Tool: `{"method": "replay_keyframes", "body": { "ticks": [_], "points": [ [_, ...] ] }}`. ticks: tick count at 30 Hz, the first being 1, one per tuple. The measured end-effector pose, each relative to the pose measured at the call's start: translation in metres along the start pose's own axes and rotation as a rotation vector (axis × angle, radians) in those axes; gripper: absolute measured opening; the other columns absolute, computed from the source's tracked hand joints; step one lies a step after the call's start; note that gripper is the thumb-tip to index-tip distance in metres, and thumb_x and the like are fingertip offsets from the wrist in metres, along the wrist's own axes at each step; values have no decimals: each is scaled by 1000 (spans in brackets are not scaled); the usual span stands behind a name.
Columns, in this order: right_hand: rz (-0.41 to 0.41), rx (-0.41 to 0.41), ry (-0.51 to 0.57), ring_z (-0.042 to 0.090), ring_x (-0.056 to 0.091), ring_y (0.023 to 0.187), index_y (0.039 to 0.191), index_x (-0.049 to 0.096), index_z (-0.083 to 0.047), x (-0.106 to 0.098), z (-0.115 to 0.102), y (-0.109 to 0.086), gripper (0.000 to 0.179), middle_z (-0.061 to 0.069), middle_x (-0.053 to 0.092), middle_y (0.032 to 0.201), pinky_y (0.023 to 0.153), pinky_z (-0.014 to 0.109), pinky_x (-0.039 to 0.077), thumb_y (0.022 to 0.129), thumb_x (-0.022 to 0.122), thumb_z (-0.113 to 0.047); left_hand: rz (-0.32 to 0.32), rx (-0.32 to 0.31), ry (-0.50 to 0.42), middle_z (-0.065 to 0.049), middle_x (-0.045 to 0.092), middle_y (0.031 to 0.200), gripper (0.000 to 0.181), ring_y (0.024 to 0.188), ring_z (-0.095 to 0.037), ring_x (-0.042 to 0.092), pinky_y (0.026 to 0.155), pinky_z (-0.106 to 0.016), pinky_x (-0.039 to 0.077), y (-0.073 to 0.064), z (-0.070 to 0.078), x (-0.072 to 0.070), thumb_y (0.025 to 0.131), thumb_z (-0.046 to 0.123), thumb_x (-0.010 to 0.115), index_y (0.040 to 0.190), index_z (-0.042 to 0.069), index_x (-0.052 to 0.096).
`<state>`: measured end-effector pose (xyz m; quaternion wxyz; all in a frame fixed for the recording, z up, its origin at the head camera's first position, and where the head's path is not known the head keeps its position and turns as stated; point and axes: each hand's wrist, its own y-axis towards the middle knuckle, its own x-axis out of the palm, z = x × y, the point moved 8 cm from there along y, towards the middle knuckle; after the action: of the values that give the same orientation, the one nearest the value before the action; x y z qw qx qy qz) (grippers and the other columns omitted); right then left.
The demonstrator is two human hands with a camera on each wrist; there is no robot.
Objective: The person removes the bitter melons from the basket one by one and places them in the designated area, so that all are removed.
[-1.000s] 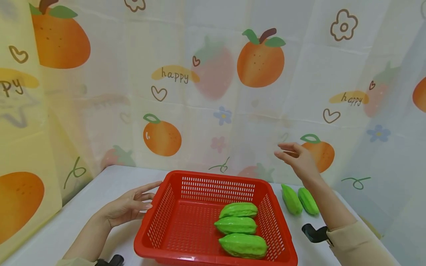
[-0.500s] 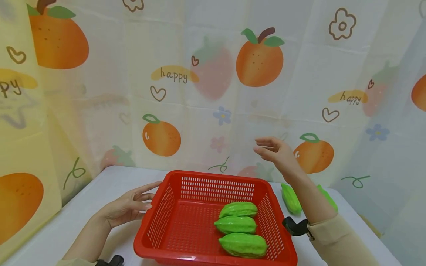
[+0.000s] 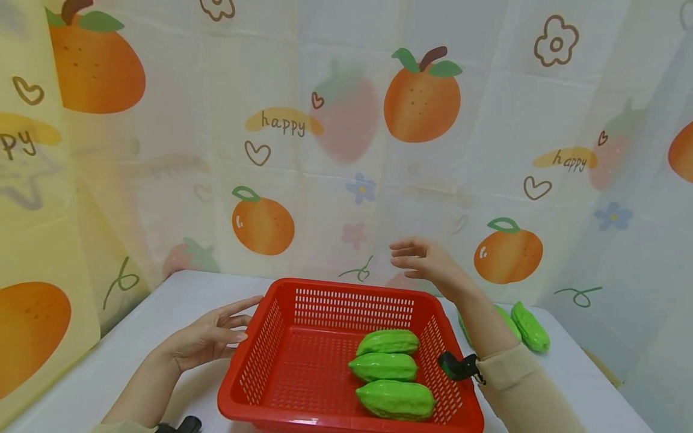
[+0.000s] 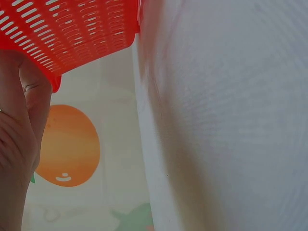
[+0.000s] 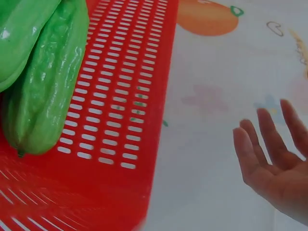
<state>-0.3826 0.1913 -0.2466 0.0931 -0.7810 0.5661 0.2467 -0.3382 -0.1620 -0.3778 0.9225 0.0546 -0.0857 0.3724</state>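
Observation:
A red plastic basket (image 3: 303, 415) with slotted walls stands on the table. Three green bitter melons lie along its right part, among them the front bitter melon (image 3: 396, 400) and, in the right wrist view, another bitter melon (image 5: 45, 86). At the basket's left rim, the fingers of my left hand (image 3: 208, 337) rest loosely extended against it; the left wrist view shows part of the left hand (image 4: 19, 125) just beneath the rim. My right hand (image 3: 430, 261) hovers past the basket's back right corner, fingers relaxed and apart from the basket, holding nothing.
Right of the basket more bitter melons lie on the table, including a bitter melon (image 3: 530, 328) near the far right edge; my right forearm partly covers the others. Behind the white tabletop (image 3: 227, 288) hangs a fruit-printed curtain (image 3: 346, 150).
My right hand has swung left from above the loose melons to the basket's back right corner, dipping slightly in the last half second. The left hand, basket and melons inside have stayed put.

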Motion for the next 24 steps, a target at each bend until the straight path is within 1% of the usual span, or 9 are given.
{"method": "replay_keyframes", "body": {
  "ticks": [2, 4, 7, 10, 14, 19, 24],
  "points": [
    [-61, 8, -18, 35, 55, 130, 137, 52, -9, 6, 5, 2, 47, 18, 53, 143, 110, 53, 45, 96, 62, -26, 2, -1, 1, 3, 64, 116, 60, 101, -10, 68, 91, -34, 59, 0, 0, 0, 99, 5, 47, 153, 26, 32],
    [-123, 23, -11, 34, 55, 130, 138, 51, -9, 13, 11, 4, 47, 19, 53, 143, 110, 53, 45, 96, 62, -25, 2, 1, 0, 3, 64, 116, 61, 101, -10, 68, 91, -34, 59, 0, 0, 0, 99, 5, 47, 153, 26, 32],
    [-207, 59, 4, 33, 55, 130, 139, 51, -8, 21, 21, 6, 47, 19, 53, 144, 109, 52, 47, 96, 62, -24, 0, 2, -3, 4, 65, 116, 60, 101, -10, 68, 91, -34, 59, 0, 1, 0, 99, 5, 47, 153, 26, 32],
    [-273, 107, 12, 32, 56, 129, 137, 54, -10, 29, 31, 9, 45, 17, 55, 143, 106, 48, 49, 96, 63, -24, 0, 2, -6, 4, 65, 116, 60, 102, -10, 68, 91, -34, 59, 0, 0, 0, 99, 5, 47, 153, 27, 33],
    [-347, 141, -30, 28, 58, 125, 134, 57, -10, 38, 41, 13, 43, 15, 57, 140, 102, 45, 52, 94, 65, -25, 2, 4, -7, 4, 65, 116, 60, 102, -10, 68, 91, -34, 59, -1, 1, 0, 99, 4, 47, 153, 27, 33],
    [-445, 169, -92, 25, 63, 115, 131, 60, -9, 49, 52, 16, 41, 14, 63, 130, 95, 43, 55, 93, 68, -23, -3, 3, -12, 4, 65, 116, 61, 102, -10, 68, 91, -34, 59, -1, 1, 0, 98, 4, 48, 153, 26, 32],
    [-561, 160, -198, 20, 64, 110, 131, 62, -11, 60, 59, 15, 42, 12, 66, 126, 90, 41, 56, 92, 69, -24, -7, 5, -11, 4, 64, 116, 62, 102, -10, 68, 91, -33, 59, 0, 1, 2, 99, 4, 47, 154, 25, 31]
  ]
}}
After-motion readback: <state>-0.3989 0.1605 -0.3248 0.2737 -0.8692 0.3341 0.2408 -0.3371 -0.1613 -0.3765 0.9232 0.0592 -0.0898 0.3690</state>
